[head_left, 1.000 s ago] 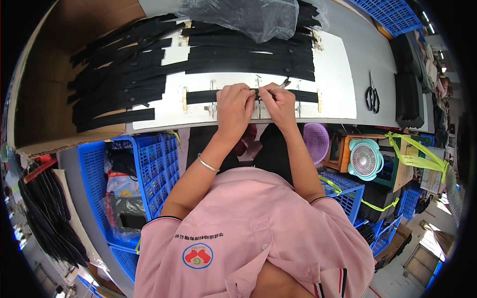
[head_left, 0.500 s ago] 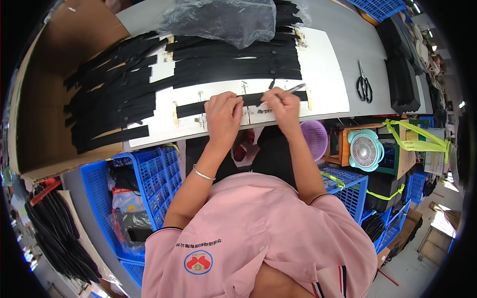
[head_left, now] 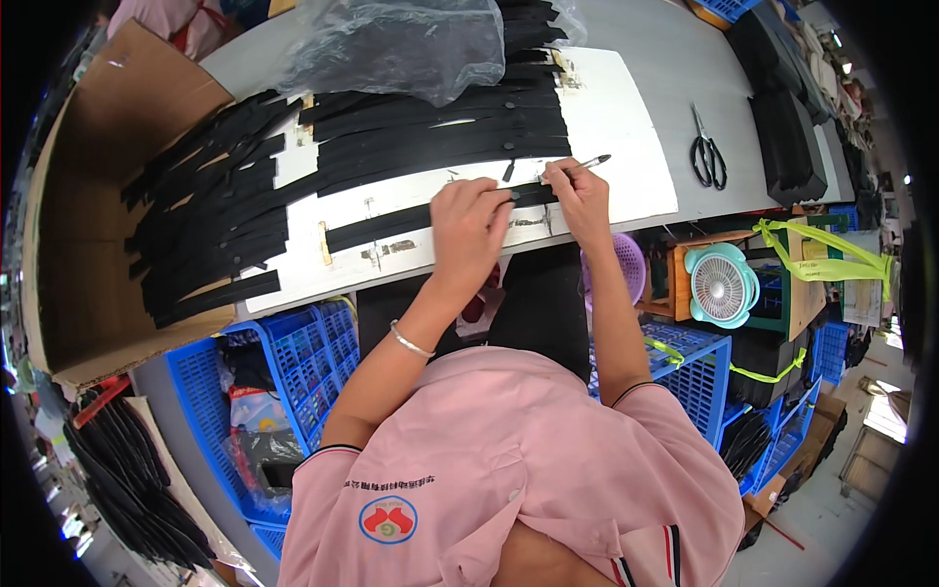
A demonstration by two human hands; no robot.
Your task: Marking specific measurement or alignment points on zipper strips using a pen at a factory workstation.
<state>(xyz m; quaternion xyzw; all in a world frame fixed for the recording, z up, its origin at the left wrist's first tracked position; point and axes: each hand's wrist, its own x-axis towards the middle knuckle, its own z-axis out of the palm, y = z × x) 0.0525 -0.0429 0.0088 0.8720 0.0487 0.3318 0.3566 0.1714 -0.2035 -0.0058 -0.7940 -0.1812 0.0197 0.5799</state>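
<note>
While left fingers (head_left: 471,192) touch fabric (head_left: 391,225), right fingers (head_left: 564,177) pinch a pen (head_left: 593,161).

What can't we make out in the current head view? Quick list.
Head view, all items:
Stretch of the near black strip under the left hand: hidden by that hand.
Middle of the slim tool: covered by the fingers of the right hand.
Whatever lies beneath the plastic bag: hidden by its wrinkled film.
Rest of the upper-right blue basket: cut off by the top edge.
</note>
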